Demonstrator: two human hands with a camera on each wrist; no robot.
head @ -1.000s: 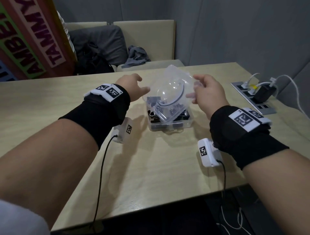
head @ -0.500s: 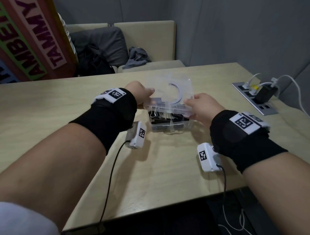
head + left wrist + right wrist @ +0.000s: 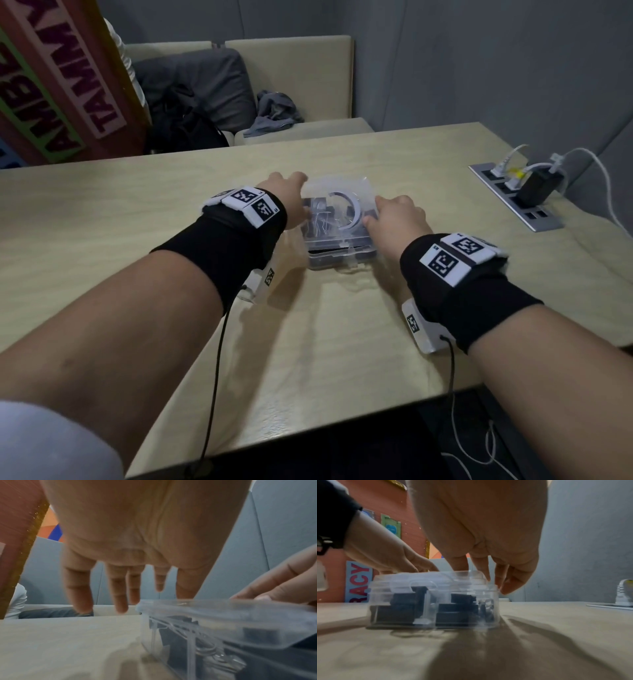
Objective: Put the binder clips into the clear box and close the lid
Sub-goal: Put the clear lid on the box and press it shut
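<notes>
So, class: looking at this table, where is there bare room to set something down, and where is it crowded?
Bare table lies left of the left hand, and more between the box and the near edge. A smaller patch sits between the right hand and the power strip. It is crowded at the box, with both hands on its lid.

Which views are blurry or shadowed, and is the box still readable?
Head view: lid smeared, clips under it vague. Left wrist view: left hand fills the frame, soft; box edge fairly clear. Right wrist view: black clips readable through the wall, broad hand shadow across the table.
</notes>
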